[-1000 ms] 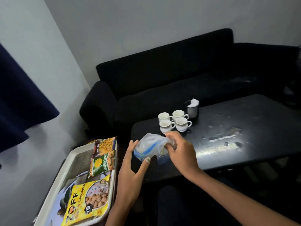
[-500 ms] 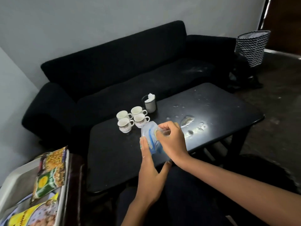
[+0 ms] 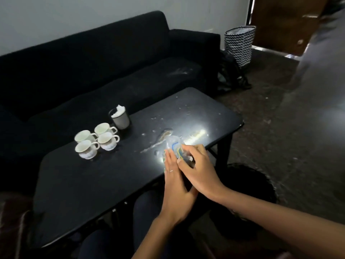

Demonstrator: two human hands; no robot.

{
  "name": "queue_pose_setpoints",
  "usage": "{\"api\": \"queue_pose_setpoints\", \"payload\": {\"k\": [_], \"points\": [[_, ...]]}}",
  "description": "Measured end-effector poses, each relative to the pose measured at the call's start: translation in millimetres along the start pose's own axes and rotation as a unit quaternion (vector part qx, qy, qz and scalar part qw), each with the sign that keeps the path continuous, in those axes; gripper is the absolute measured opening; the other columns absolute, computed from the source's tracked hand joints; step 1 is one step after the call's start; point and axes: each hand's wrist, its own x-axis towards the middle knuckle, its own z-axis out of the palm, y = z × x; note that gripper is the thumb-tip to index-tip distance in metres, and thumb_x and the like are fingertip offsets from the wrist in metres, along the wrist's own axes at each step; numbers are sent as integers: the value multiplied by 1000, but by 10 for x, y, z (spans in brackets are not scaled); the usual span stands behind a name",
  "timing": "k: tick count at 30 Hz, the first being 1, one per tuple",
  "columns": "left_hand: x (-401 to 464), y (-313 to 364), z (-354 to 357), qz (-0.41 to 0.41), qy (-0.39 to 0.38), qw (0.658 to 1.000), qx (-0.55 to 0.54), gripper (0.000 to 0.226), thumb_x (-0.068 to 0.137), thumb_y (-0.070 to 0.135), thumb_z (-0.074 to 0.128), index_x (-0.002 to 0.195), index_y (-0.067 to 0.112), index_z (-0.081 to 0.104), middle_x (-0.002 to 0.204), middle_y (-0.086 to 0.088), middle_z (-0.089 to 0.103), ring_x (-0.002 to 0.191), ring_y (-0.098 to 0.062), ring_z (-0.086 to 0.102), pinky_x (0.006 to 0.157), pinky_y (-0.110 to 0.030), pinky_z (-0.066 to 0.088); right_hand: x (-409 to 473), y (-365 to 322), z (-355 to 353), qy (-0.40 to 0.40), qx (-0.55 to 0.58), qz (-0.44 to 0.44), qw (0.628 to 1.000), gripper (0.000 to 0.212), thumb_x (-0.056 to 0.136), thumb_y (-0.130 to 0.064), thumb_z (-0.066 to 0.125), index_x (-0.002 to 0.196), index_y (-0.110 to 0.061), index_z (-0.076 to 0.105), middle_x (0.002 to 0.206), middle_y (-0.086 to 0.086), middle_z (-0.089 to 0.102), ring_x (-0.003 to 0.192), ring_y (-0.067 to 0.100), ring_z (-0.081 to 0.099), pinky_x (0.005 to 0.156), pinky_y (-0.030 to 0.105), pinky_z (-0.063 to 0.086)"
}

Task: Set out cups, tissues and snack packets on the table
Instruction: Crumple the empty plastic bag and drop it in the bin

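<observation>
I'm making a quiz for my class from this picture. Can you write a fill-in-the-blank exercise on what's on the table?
1. The number of white cups grouped on the black table is ____.
2. The grey cup behind them holds white ____.
3. The clear packet is held by ____ hands.
4. Behind the table stands a black ____.

Missing words: four; tissue; both; sofa

Black table, four white cups clustered, grey tissue holder just behind them
</observation>
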Motion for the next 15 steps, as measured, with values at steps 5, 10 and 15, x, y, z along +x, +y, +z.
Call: {"api": "queue_pose_setpoints", "payload": {"k": [5,10,15], "points": [[80,2,457,-53,-84,987,-125,94,69,12,49,144,50,6,155,29,10,140,13,14,111,-13,24,-115,564,-612,12,-75,-27,997,47,79,-8,69,125,-7,59,108,-4,48,105,13,57,96,20,44],[79,-85,1034,-79,-170,968,-169,91,65,10,49,144,48,23,141,45,25,129,21,29,100,-17,40,-449,1123,-883,91,-169,19,981,35,75,-4,70,109,-10,67,93,1,56,80,13,58,75,21,46],[81,-194,1626,-109,-249,949,-160,94,63,12,49,147,38,16,151,30,15,136,19,14,105,-5,27,-633,1714,-1037,153,-210,66,964,27,76,3,67,99,-9,68,80,3,57,68,17,57,61,29,47]]}}
